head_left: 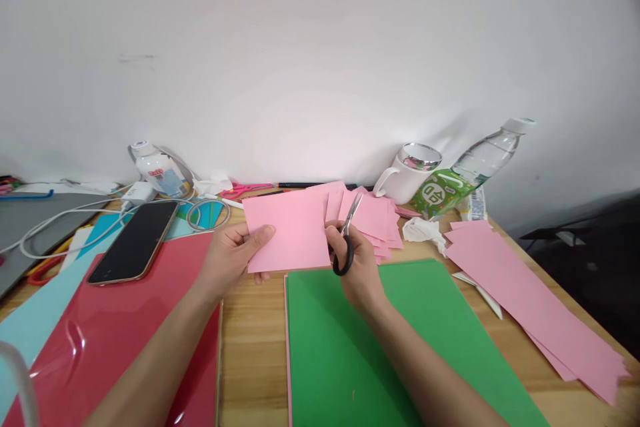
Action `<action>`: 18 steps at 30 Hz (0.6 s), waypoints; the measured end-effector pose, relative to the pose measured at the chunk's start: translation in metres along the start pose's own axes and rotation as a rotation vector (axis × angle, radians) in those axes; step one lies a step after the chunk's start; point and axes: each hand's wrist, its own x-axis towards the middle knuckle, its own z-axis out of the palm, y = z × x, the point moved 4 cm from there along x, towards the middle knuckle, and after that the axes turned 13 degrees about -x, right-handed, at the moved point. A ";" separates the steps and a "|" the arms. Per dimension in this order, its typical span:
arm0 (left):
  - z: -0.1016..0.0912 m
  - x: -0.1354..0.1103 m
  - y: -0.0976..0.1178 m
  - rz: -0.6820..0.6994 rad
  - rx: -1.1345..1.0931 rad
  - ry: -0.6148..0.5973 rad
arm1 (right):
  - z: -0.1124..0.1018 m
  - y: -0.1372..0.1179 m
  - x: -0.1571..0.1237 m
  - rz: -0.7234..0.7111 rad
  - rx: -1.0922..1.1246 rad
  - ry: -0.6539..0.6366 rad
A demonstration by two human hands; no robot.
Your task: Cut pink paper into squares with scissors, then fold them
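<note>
My left hand (240, 247) is closed on the left edge of a pink paper sheet (287, 230), thumb on the front face. The sheet is held up over the table, roughly rectangular. At its right edge is my right hand (357, 263), with the fingers wrapped round black-handled scissors (345, 250) whose metal blades point up and away. Whether the right fingertips also pinch the sheet, I cannot tell. Behind the scissors lies a pile of cut pink paper pieces (383, 220). Green paper (400, 347) lies flat below my right forearm.
A phone (135, 243) rests on red plastic-wrapped paper (150, 300) at left, beside a charger (140, 193) and cables. Along the wall stand a small bottle (160, 170), a white mug (400, 177), a green packet (440, 193) and a water bottle (490, 153). Long pink strips (530, 300) lie right.
</note>
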 end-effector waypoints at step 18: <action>-0.009 0.026 -0.045 0.423 1.203 -0.245 | -0.097 0.006 0.040 0.047 -1.400 0.559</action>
